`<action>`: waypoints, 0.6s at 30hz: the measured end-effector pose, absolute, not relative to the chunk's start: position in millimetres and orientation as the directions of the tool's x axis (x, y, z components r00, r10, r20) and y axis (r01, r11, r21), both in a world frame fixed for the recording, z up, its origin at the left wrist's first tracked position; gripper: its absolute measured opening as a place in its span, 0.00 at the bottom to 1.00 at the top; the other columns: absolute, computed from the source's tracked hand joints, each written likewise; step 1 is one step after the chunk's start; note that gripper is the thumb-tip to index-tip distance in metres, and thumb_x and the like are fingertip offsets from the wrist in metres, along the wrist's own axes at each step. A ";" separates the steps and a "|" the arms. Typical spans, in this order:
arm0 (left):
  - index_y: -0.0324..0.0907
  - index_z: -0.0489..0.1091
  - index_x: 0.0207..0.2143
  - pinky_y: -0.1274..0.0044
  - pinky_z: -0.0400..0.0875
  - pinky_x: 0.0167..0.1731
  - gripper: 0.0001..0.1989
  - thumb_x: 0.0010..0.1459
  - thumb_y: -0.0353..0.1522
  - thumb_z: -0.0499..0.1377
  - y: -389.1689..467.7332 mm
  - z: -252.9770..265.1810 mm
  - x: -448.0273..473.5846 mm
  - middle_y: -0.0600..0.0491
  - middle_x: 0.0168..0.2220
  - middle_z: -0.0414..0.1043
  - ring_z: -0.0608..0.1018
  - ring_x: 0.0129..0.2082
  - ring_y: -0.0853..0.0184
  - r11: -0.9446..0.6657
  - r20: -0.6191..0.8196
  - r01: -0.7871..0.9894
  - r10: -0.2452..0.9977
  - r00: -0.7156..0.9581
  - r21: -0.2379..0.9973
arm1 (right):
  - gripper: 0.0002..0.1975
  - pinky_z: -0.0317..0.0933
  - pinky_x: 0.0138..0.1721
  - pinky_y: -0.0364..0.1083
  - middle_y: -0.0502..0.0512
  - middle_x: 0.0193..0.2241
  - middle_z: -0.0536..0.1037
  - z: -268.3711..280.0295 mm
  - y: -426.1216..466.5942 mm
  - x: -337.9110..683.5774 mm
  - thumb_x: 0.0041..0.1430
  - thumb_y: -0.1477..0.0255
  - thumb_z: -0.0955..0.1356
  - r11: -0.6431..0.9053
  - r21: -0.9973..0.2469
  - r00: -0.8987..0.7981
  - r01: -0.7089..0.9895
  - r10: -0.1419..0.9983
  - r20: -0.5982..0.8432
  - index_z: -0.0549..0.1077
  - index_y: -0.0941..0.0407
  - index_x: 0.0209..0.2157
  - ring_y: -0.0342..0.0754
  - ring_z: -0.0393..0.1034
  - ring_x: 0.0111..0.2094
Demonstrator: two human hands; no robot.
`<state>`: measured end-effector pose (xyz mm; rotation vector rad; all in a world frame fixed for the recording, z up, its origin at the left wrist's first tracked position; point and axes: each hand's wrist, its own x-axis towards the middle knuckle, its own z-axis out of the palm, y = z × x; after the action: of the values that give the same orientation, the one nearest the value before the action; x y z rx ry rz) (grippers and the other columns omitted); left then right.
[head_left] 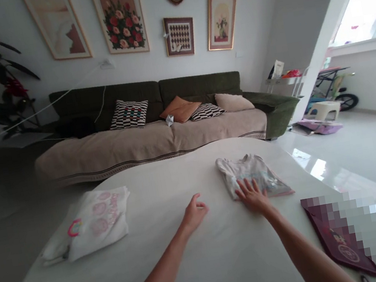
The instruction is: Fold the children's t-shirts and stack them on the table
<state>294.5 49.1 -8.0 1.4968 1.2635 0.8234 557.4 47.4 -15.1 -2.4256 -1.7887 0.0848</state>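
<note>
Two garments lie on the white table [159,184]. At the right is a folded light grey shirt [246,167] with a faint print, its neckline toward the sofa and a pinkish layer showing along its near edge. My right hand [254,196] rests on the shirt's near left part, palm down with fingers spread. Nothing is in my left hand [195,213], which is over the middle of the table, fingers loosely curled and thumb apart. Farther left lies a white garment [101,223] with pink print and a small pink arch-shaped patch.
On the table's right side lies a dark maroon flat case [337,236], partly pixelated. Behind the table stands a green sofa [196,86] with a beige cover and several cushions. A white stool [325,110] is on the floor at the right.
</note>
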 end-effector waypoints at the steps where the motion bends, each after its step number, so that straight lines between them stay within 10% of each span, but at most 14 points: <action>1: 0.39 0.62 0.49 0.83 0.63 0.25 0.24 0.46 0.30 0.57 43.7 -6.2 268.5 0.52 0.35 0.71 0.70 0.24 0.75 0.010 -0.076 0.322 0.978 0.192 0.947 | 0.27 0.43 0.52 0.65 0.53 0.62 0.45 -18.1 42.0 547.7 0.60 0.55 0.49 -0.293 -0.142 0.302 0.945 0.952 0.046 0.48 0.46 0.60 0.59 0.36 0.61; 5: 0.38 0.69 0.37 0.79 0.66 0.30 0.14 0.46 0.35 0.55 11.1 1.0 176.7 0.52 0.28 0.71 0.72 0.27 0.70 0.010 -0.019 0.365 1.000 0.019 0.931 | 0.25 0.51 0.50 0.60 0.65 0.58 0.54 -18.1 10.6 499.0 0.61 0.63 0.52 -0.313 -0.176 0.341 0.933 0.925 0.166 0.58 0.57 0.55 0.60 0.48 0.58; 10: 0.40 0.68 0.32 0.75 0.67 0.36 0.14 0.47 0.39 0.53 -41.9 8.8 114.1 0.50 0.32 0.72 0.74 0.32 0.65 -0.008 0.061 0.369 0.989 -0.133 0.929 | 0.16 0.59 0.47 0.47 0.60 0.47 0.69 -11.6 -69.4 412.5 0.58 0.69 0.57 0.095 -0.242 -0.035 0.966 0.971 0.238 0.70 0.55 0.43 0.50 0.62 0.50; 18: 0.36 0.61 0.48 0.72 0.69 0.36 0.25 0.48 0.39 0.54 -48.4 1.6 28.1 0.42 0.46 0.63 0.73 0.37 0.62 0.082 0.346 0.583 0.735 -0.583 0.808 | 0.23 0.48 0.55 0.54 0.52 0.58 0.57 -41.8 -168.1 347.4 0.58 0.65 0.55 -0.023 -0.265 0.080 0.964 0.975 0.206 0.60 0.50 0.55 0.51 0.48 0.59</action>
<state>28.1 -48.4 1.6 1.3514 2.1949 1.5178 347.4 -168.1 -41.8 -2.0321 -1.9268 0.0467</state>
